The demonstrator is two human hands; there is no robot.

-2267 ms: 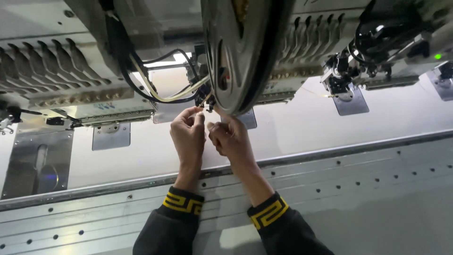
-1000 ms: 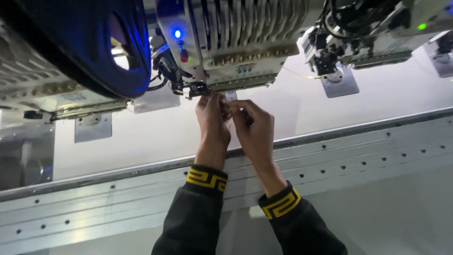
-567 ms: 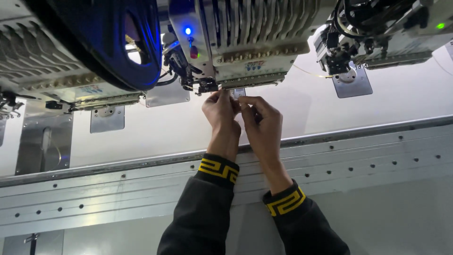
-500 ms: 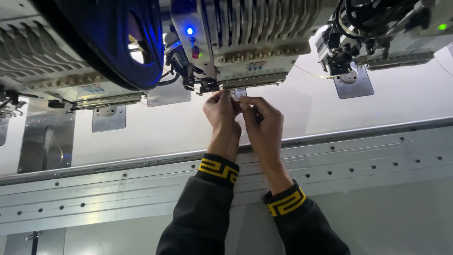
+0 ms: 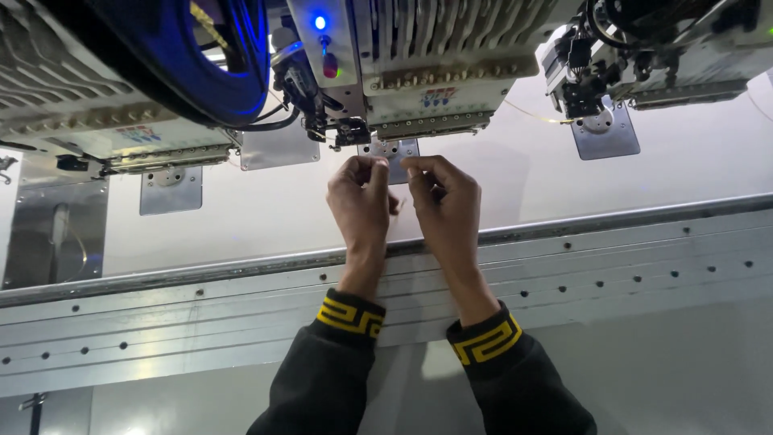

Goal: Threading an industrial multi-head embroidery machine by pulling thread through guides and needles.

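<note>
Both my hands reach up under the middle head (image 5: 419, 72) of a multi-head embroidery machine. My left hand (image 5: 360, 205) and my right hand (image 5: 444, 211) sit side by side, fingertips pinched close together just below the small metal needle plate (image 5: 390, 151). Something very thin, perhaps a thread, seems to run between the fingertips, but it is too fine to make out. Black sleeves with yellow patterned cuffs (image 5: 352, 314) cover both wrists. A blue light (image 5: 320, 22) glows on the head above.
A large dark reel (image 5: 185, 56) hangs at the upper left. Another head (image 5: 636, 48) with its plate (image 5: 605, 129) stands at the right, a third plate (image 5: 169, 189) at the left. A bolted metal rail (image 5: 644, 258) crosses the view below the white table surface (image 5: 241, 217).
My hands have stayed pinched together under the needle plate, dropping slightly below it. The view has shifted, so the reel now sits further up and left.
</note>
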